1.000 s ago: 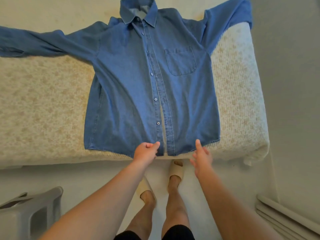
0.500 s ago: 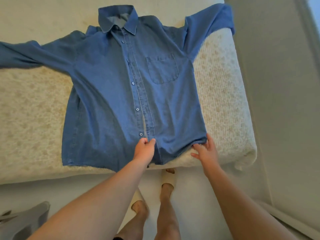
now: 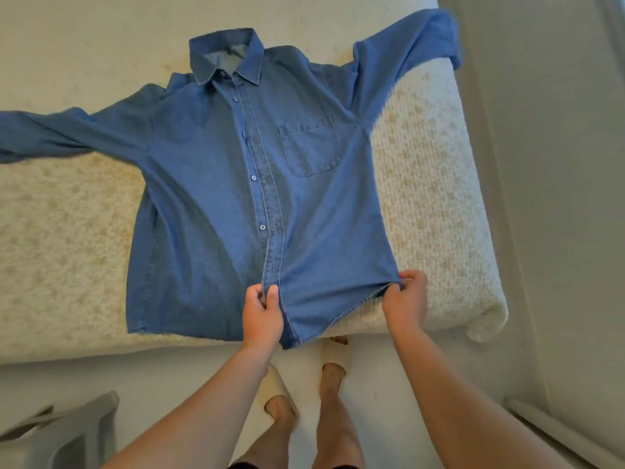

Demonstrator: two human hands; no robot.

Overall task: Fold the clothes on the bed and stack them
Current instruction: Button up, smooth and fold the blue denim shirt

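A blue denim shirt [image 3: 209,198] lies face up on the cream bed [image 3: 436,204], collar away from me, both sleeves spread out sideways. The right sleeve hangs past the bed's far right corner. My left hand [image 3: 262,314] pinches the button placket at the bottom hem. My right hand [image 3: 406,299] grips the hem's right corner, which is lifted a little off the bed. The right front panel is pulled taut between both hands.
A grey stool [image 3: 64,431] stands on the floor at the lower left. A wall [image 3: 558,164] runs close along the bed's right side. My legs and cream slippers [image 3: 280,390] are at the bed's near edge.
Both hands went from hovering at the hem to taking hold of it. The gap at the bottom of the placket has closed, and the right hem corner has been lifted.
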